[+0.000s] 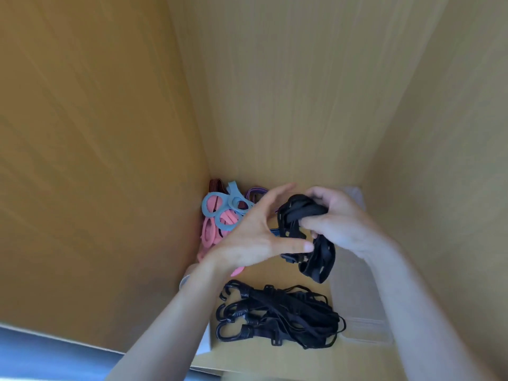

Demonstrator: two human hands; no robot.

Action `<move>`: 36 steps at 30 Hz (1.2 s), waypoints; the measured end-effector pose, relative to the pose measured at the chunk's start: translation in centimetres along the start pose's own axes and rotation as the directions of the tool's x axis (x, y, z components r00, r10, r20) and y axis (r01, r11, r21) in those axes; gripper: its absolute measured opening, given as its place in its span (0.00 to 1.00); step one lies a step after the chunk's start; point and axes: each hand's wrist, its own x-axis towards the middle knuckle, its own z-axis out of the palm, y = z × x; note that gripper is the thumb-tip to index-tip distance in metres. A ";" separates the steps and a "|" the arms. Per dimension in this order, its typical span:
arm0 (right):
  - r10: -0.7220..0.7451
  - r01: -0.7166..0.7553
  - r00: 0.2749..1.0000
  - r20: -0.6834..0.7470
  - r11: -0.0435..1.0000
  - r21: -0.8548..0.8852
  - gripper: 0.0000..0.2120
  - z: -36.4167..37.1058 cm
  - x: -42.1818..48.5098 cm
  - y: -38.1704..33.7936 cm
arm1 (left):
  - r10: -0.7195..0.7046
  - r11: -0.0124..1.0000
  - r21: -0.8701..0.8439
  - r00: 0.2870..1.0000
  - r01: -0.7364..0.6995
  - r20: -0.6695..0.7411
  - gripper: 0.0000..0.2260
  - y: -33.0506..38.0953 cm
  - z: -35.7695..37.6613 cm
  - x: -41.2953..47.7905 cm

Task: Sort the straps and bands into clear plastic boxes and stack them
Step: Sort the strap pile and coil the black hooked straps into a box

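Note:
Inside a tall cardboard box, my right hand [334, 221] grips a bundle of black straps [308, 232] held above the box floor. My left hand [255, 237] is spread beside it, its thumb touching the bundle's lower part and its fingers straight. A pile of black cords with hooks [277, 314] lies on the floor in front. Pink bands [213, 229] and blue ring-shaped bands [231, 207] are heaped in the far left corner, partly hidden by my left hand. A clear plastic box [365, 312] lies at the right, faint against the cardboard.
The cardboard box walls [275, 92] rise steeply on the left, back and right, closing the space in. Striped red and purple bands [254, 192] lie against the back wall. A blue surface [41, 356] shows outside the box at the lower left.

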 end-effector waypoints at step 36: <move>0.378 -0.172 0.919 -0.109 0.635 0.753 0.03 9.1 -0.3 5.3 | -0.298 0.940 -0.225 0.939 0.256 -0.174 0.20 -2.4 1.2 -1.1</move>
